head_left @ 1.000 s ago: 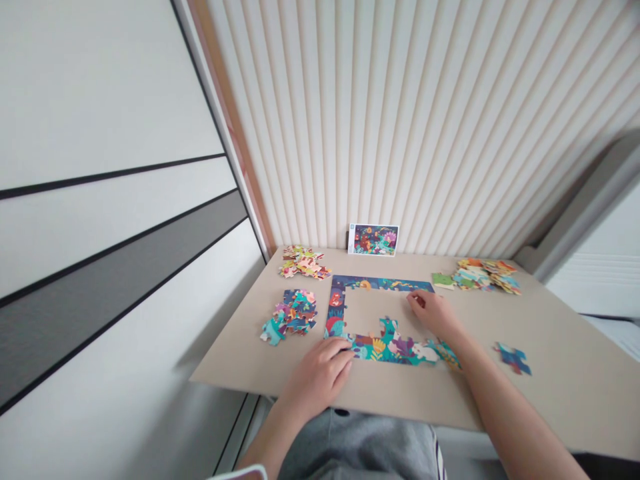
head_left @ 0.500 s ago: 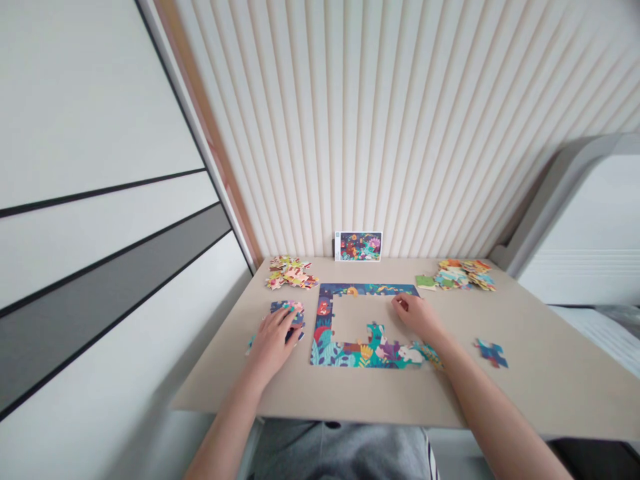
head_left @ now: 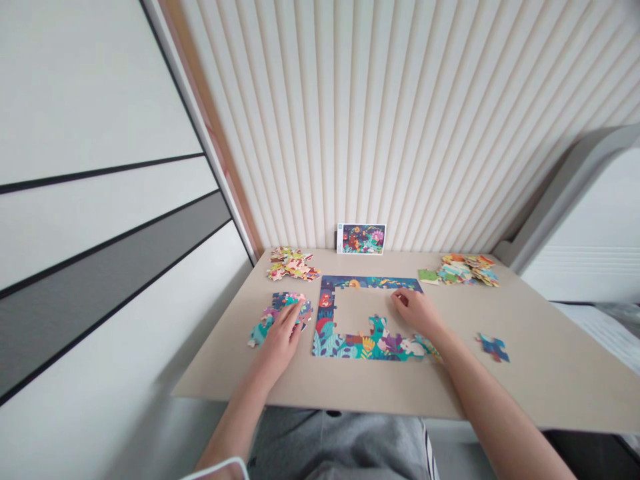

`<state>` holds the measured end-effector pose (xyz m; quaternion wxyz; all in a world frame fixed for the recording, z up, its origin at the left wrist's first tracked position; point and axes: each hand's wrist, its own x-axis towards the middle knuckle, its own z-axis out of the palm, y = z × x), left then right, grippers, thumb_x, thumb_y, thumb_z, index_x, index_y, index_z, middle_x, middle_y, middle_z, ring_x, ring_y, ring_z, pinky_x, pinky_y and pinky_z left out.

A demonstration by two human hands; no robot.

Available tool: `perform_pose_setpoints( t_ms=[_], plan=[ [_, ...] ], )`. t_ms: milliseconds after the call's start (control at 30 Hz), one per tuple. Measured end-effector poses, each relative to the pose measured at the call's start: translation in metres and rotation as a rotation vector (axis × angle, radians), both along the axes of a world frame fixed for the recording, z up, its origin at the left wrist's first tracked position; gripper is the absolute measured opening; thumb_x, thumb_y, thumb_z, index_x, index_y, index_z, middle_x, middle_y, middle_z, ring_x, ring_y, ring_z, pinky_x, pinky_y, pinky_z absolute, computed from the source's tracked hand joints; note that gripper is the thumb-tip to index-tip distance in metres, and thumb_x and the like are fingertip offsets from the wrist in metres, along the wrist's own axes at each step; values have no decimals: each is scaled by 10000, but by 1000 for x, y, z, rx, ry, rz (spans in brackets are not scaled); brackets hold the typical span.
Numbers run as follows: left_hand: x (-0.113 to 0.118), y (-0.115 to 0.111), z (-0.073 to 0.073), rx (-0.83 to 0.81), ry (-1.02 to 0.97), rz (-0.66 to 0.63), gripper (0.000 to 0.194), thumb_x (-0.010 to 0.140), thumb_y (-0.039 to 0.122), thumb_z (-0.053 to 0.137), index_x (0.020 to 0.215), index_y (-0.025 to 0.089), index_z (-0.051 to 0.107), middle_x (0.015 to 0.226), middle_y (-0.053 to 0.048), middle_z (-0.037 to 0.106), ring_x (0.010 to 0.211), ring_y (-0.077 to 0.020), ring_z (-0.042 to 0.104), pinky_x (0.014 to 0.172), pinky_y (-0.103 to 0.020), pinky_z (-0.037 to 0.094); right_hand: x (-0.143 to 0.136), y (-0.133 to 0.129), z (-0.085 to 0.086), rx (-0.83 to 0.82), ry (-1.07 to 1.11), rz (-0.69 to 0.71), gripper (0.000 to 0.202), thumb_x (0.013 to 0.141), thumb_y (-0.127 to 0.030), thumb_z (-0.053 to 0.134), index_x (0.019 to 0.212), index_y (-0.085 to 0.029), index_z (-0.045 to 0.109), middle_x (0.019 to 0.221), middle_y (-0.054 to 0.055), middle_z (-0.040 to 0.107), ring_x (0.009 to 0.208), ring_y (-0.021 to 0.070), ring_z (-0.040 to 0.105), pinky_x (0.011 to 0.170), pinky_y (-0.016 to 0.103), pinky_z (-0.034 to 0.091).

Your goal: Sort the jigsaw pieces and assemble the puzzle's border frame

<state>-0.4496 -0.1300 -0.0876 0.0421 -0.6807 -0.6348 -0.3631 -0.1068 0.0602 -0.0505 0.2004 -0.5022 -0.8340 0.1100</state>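
Observation:
A partly joined jigsaw puzzle [head_left: 327, 333] lies on the table, its border strips around a bare middle. Over its right side rests my right hand [head_left: 416, 312], the fingers curled together; whatever they may hold is hidden. My left hand [head_left: 283, 339] lies with fingers stretched out on a small pile of loose puzzle pieces [head_left: 265, 327] left of the puzzle, touching the dark and pink ones. My right forearm covers the puzzle's lower right corner.
A picture card [head_left: 361, 239] of the design stands against the ribbed wall. Piles of puzzle pieces lie at the back left [head_left: 291, 264] and back right [head_left: 463, 269]. A blue joined bit of puzzle [head_left: 493, 347] lies on the right of the table [head_left: 380, 387].
My left hand has shifted slightly, uncovering more of the pile's pieces on its left. My right hand stays closed at the puzzle's right side. The camera view has tilted a little.

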Motion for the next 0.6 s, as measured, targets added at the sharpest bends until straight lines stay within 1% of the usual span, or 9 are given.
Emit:
perform_pose_setpoints(
  t_ms=[133, 200, 267, 333, 400, 467, 500, 533, 600],
  plan=[
    [0, -3, 4, -45, -12, -50, 522, 1067, 334, 469, 1582, 293, 397, 1463, -98, 607, 1348, -246, 583, 1120, -431, 500, -1, -2, 1, -3, -2, 8, 277, 1004, -349, 477, 941, -240, 723, 817, 28, 744, 728, 192, 648, 666, 287, 366],
    [2, -5, 8, -37, 2, -54, 501, 1054, 360, 509, 1547, 292, 451, 1420, -91, 643, 1314, -255, 604, 1115, -451, 498, 0, -2, 2, -1, -3, 16, 277, 1004, -351, 478, 944, -237, 723, 819, 30, 744, 723, 190, 646, 665, 287, 364],
    [5, -7, 14, -22, 30, -64, 437, 1040, 370, 541, 1468, 282, 546, 1332, -86, 693, 1251, -262, 638, 1094, -458, 504, 0, -2, 1, 3, -5, 25, 283, 1007, -351, 474, 939, -232, 721, 817, 33, 743, 711, 187, 643, 659, 287, 359],
    [8, -9, 19, -22, 73, -74, 335, 1033, 362, 549, 1340, 270, 645, 1218, -78, 729, 1179, -256, 664, 1056, -443, 517, 1, -2, 0, 6, -8, 33, 286, 1011, -353, 471, 941, -231, 720, 812, 33, 741, 705, 184, 641, 650, 286, 351],
    [10, -10, 21, -34, 126, -49, 232, 1037, 348, 532, 1134, 258, 724, 1067, -65, 735, 1079, -239, 681, 995, -409, 535, 1, -1, -1, 8, -14, 40, 284, 1014, -355, 472, 938, -233, 717, 804, 28, 739, 705, 184, 641, 646, 285, 345],
    [10, -10, 22, -43, 164, 8, 269, 1045, 333, 502, 929, 241, 726, 938, -59, 702, 972, -228, 678, 928, -390, 544, 1, 0, -1, 10, -23, 44, 277, 1014, -353, 477, 934, -234, 715, 798, 25, 738, 710, 186, 642, 646, 285, 342],
    [10, -10, 21, -41, 174, 43, 295, 1047, 325, 489, 877, 234, 711, 908, -62, 684, 939, -230, 671, 909, -395, 542, 1, 0, -1, 10, -28, 45, 275, 1014, -351, 479, 933, -234, 714, 797, 24, 739, 712, 186, 643, 646, 285, 342],
    [9, -9, 20, -34, 177, 79, 292, 1046, 317, 482, 879, 229, 706, 914, -70, 674, 934, -240, 665, 909, -412, 538, 1, 0, -1, 9, -33, 48, 274, 1014, -349, 479, 934, -234, 714, 799, 24, 741, 713, 186, 644, 646, 284, 341],
    [6, -7, 17, -22, 185, 148, 229, 1033, 298, 491, 1039, 223, 708, 1031, -98, 676, 1013, -274, 652, 958, -466, 520, 0, -1, -1, 7, -36, 51, 271, 1014, -345, 478, 939, -234, 714, 812, 25, 746, 718, 185, 647, 647, 283, 344]
  ],
)
